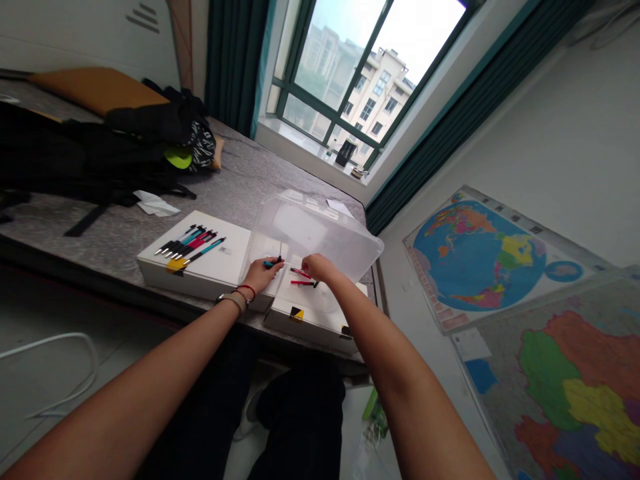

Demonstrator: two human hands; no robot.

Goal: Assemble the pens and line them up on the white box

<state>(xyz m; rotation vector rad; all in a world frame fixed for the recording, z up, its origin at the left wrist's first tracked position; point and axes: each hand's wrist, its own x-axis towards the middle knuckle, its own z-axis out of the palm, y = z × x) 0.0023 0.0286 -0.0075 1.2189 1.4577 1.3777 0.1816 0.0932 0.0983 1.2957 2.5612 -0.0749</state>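
My left hand point(259, 276) is closed round a teal and black pen part point(273, 263), with a thin dark tip standing up beside its fingers. To its right, my right hand point(321, 267) has its fingers pinched together over the right white box point(310, 320); what they hold is too small to make out. Red pen parts point(302, 283) lie on that box just under the right fingers. On the left white box point(233, 267), several assembled pens point(193, 243) in teal, red and black lie in a slanted row.
Behind the boxes stands a clear plastic container point(320, 233). A crumpled white tissue point(156, 203) and a black bag point(90, 153) lie to the left on the grey stone-patterned table point(240, 163). A wall with maps point(480, 260) borders the right side.
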